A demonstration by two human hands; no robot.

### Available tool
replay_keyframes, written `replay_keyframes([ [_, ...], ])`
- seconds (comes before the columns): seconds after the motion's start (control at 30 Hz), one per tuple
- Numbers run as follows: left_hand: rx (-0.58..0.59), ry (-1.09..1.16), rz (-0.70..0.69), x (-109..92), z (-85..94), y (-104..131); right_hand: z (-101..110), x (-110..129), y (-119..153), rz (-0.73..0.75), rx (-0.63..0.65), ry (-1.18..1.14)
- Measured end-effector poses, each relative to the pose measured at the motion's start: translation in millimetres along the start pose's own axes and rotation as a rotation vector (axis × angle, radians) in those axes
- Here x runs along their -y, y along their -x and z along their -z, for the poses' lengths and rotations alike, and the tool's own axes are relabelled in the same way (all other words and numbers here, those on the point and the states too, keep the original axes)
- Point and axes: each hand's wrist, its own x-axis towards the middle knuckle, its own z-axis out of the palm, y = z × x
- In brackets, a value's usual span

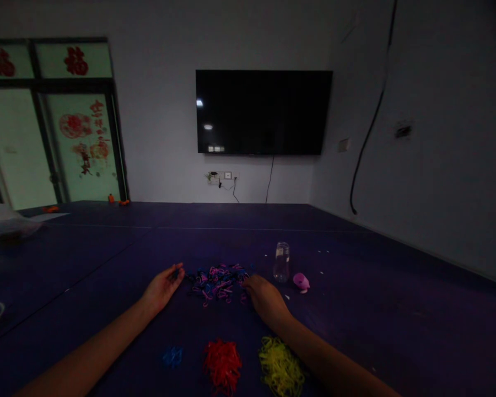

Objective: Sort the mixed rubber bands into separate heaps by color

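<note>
Two bare hands at a mixed heap of small coloured bands on a dark table

At the centre of the frame, slightly below the middle, a loose heap of pink, blue and dark bands (218, 282) lies on a dark purple-blue table (355, 331). The left hand (164, 285) rests at the heap's left edge, thumb and fingers apart. The right hand (265, 300) has its fingertips at the right edge; whether they pinch a band cannot be told.

Along the bottom sit three sorted piles: a small blue pile (172, 357), a red pile (222, 365) at bottom centre, and a yellow pile (281, 365), its right side bordered by the right forearm. Right of centre, just beyond the right hand, stand a clear bottle (281, 267) and, near it, a small pink object (301, 282), with white scraps scattered around. A blurred plastic bag (8, 221) sits at the left edge. Behind, a dark television (264, 113) hangs upper centre; glass doors (47, 143) fill the upper left.
</note>
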Motion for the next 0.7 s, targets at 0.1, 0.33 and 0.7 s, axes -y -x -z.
replay_keyframes([
  [0.1, 0.021, -0.043, -0.013, 1, 0.0, 0, 0, 0, 0, 0.002, -0.001, -0.003],
  [0.33, 0.092, -0.178, -0.096, 0, 3.4, -1, 3, 3, 1, 0.000, 0.003, -0.013],
  [0.7, -0.033, -1.746, -0.684, -12, -0.3, 2, 0, 7, -1, -0.024, 0.012, -0.013],
])
